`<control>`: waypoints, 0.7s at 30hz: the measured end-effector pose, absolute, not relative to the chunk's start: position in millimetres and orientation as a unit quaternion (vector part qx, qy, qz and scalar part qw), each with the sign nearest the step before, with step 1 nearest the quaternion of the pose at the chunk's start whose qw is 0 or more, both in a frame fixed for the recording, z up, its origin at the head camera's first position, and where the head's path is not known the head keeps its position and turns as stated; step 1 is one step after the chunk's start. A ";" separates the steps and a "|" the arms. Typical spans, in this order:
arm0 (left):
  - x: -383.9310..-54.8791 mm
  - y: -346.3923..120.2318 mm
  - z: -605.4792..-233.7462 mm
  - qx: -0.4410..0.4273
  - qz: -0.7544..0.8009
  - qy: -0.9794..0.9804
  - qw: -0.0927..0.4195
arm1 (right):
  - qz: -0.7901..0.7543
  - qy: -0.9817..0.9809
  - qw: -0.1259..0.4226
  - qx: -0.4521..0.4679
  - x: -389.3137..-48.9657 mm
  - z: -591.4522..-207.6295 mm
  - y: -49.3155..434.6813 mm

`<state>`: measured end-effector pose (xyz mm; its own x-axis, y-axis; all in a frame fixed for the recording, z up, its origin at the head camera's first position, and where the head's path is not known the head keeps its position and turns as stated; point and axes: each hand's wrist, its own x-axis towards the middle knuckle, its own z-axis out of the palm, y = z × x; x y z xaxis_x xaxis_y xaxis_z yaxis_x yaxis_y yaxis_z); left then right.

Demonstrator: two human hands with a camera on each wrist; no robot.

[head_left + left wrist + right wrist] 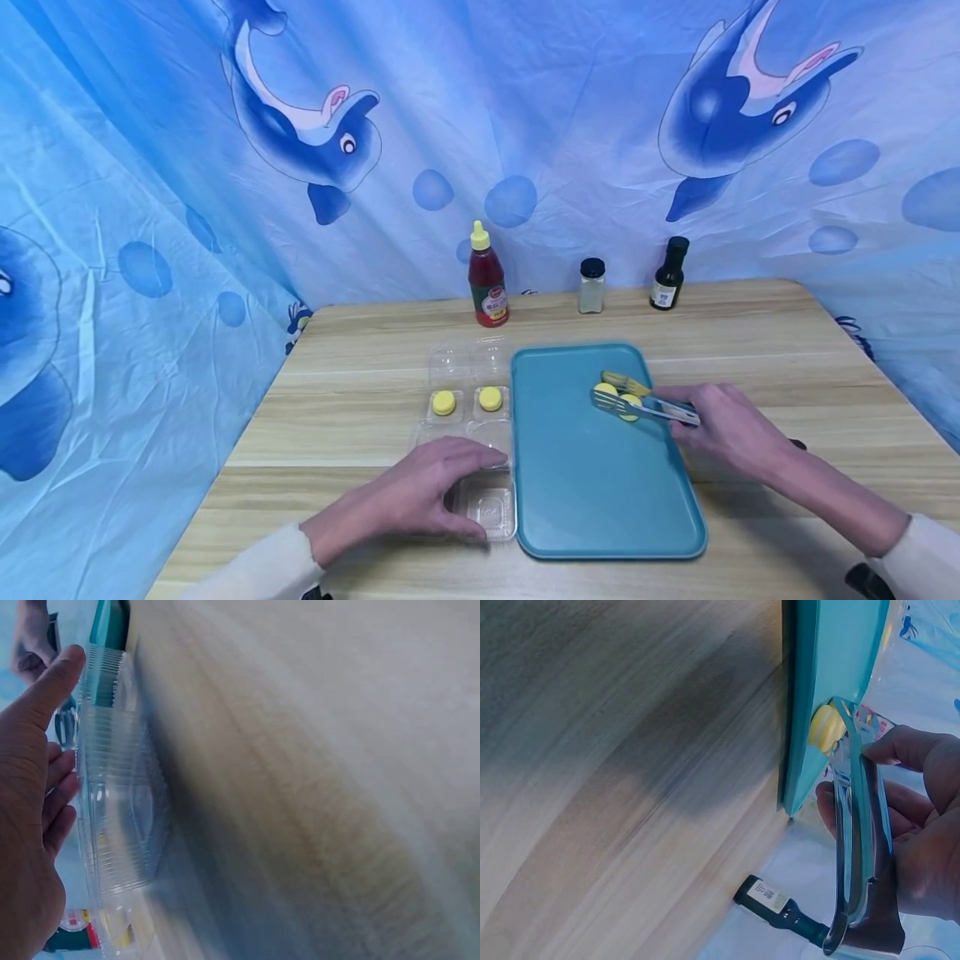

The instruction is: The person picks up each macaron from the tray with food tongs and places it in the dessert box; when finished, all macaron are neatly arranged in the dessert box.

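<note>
– Blue dolphin-print curtain [585,125] behind. Fingers?
– Right hand [727,425] pinching silver metal tongs [883,855], tips at two round yellow discs [825,731] on teal rectangular tray [592,492], centre-right. Left hand [438,487]: thumb spread from fingers, near clear plastic box [493,523], lower centre.
– Technique?
– Probably best: one disc, light squeeze.

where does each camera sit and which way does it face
Head: worn on the head, looking forward and down over the table, tray and curtain; the left hand and right hand show.
Left wrist: on that wrist, looking, turned sideways, at a clear box; the left hand shows, and part of the right hand.
Right wrist: on that wrist, looking at the tongs and a yellow macaron; the right hand shows.
Shared: head and right wrist views both show the tongs and dark bottle.
</note>
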<state>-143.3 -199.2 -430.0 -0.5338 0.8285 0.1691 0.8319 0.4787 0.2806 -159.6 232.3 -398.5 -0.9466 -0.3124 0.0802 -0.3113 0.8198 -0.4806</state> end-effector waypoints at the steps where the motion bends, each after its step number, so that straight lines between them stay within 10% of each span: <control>1: -142.4 -199.6 -430.6 -0.485 -0.168 -0.858 0.007 | -0.251 0.954 -0.001 -0.165 -159.7 -398.2 232.1; 21: -135.2 -205.3 -433.8 -0.501 -0.148 -0.853 0.016 | -0.249 0.953 -0.011 -0.172 -158.2 -390.0 231.3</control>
<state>-135.2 -205.3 -433.8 -0.4982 0.8491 0.1756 0.8586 0.4549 0.2362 -158.2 231.3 -390.0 -0.9405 -0.3225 0.1073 -0.3337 0.8170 -0.4703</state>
